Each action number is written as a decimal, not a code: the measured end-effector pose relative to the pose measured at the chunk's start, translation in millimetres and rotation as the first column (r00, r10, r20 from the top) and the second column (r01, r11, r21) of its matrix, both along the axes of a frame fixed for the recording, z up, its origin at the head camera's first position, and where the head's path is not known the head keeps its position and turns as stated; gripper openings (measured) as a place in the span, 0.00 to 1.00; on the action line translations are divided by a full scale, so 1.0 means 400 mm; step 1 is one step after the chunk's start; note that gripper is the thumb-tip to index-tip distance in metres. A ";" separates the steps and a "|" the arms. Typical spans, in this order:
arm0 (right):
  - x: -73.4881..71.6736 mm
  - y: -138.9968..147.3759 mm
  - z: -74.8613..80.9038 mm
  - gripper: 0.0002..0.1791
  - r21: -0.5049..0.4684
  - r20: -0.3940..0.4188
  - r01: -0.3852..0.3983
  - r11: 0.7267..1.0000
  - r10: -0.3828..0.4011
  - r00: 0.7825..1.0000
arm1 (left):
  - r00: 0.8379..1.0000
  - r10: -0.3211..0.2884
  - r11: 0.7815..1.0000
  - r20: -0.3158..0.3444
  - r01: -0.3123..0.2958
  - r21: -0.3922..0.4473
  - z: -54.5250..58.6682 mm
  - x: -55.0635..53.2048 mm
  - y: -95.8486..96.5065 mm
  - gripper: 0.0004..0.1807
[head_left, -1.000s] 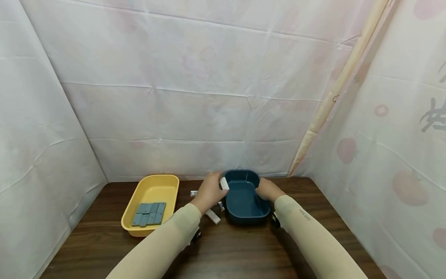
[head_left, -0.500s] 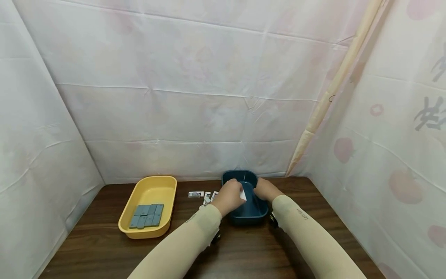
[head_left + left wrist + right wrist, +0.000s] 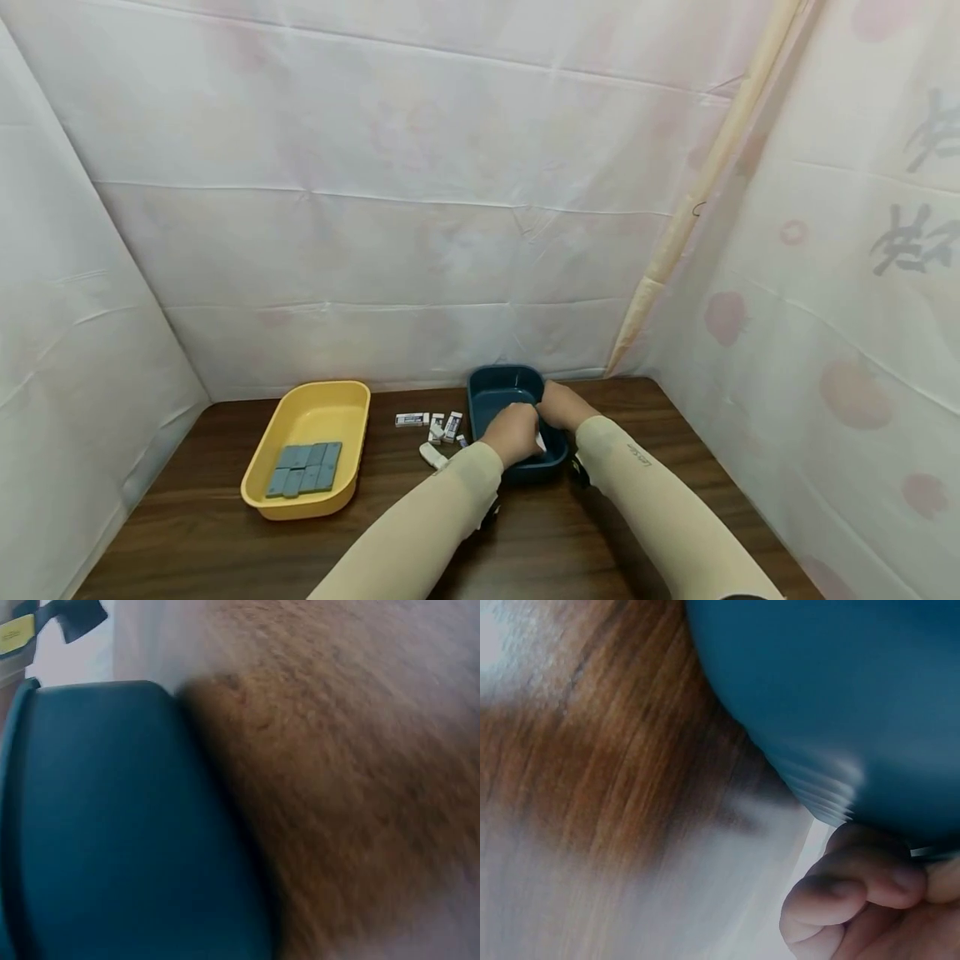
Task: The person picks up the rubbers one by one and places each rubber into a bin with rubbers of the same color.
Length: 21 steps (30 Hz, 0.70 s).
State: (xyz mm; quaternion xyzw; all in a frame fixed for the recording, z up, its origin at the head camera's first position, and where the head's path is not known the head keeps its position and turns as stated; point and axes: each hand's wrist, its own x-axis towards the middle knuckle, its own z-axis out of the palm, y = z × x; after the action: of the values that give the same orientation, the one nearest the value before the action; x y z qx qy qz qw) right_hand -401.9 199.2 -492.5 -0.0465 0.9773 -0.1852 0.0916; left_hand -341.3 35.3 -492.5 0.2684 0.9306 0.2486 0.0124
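Holding a white block (image 3: 541,442) in the left hand (image 3: 512,435), within the rim of the blue tub (image 3: 491,400), close to the table's (image 3: 540,533) far edge! Gripping that tub's right rim with the curled right hand (image 3: 564,406). Just left of the tub, toward the same far edge: a loose scatter of printed white blocks (image 3: 452,427). Farther over, by the far left corner: a yellow tub (image 3: 318,410), with grey tiles (image 3: 303,468) lying flat, side by side, at its near end.
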 end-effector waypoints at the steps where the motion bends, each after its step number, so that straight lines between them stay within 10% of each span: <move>1: 0.000 -0.002 -0.002 0.27 0.000 -0.001 0.001 1.000 -0.001 1.000 | 1.000 -0.001 1.000 -0.007 0.001 -0.010 -0.005 0.000 0.001 0.27; 21: -0.003 -0.020 -0.006 0.29 -0.015 -0.002 -0.004 1.000 0.004 1.000 | 0.997 0.068 0.995 -0.026 -0.070 -0.066 -0.014 0.004 -0.017 0.19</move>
State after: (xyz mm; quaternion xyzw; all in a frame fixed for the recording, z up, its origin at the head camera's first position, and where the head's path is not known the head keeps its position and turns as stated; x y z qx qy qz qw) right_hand -403.1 191.4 -494.7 -0.0494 0.9758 -0.1926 0.0906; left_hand -339.7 28.6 -498.1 0.2385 0.9471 0.2145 0.0016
